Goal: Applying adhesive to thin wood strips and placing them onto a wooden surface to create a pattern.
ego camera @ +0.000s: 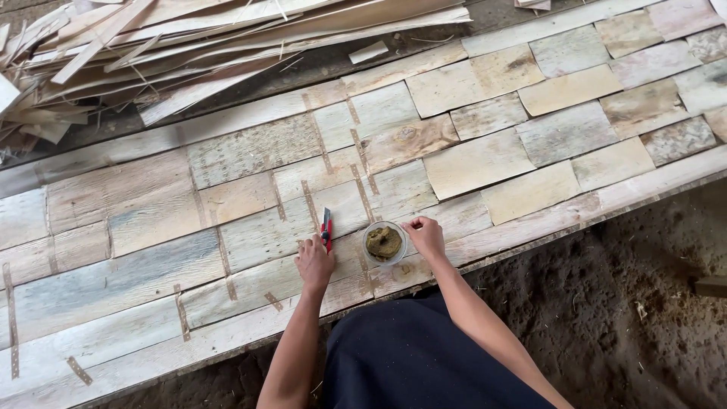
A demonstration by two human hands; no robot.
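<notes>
Head view, looking straight down: 2 bare hands work at the near edge of a long bed of veneer sheets (250,151), pale wood patches laid edge to edge from the lower left of the frame up to the upper right.

The left hand (314,261) sits just left of centre, fingers closed around a red utility knife (326,227). The knife's long axis runs nearly upright in the frame, tip pointing away from the person toward the upper part of the picture, the blade end resting on the veneer right beside a strip of brown tape (309,203).

Just to the right of that knife stands a small clear plastic cup (385,244), upright on the sheets, holding a lump of olive-brown putty that fills the bottom. The right hand (425,235) is just beside the cup's right rim, fingers curled with the tips pressed down on the wood; whether it pinches anything, I cannot tell. So the cup lies between the 2 hands, the right one nearer.

Upper left of the frame: a loose heap of veneer strips (151,45). Lower right: dark dirt floor (628,303).
</notes>
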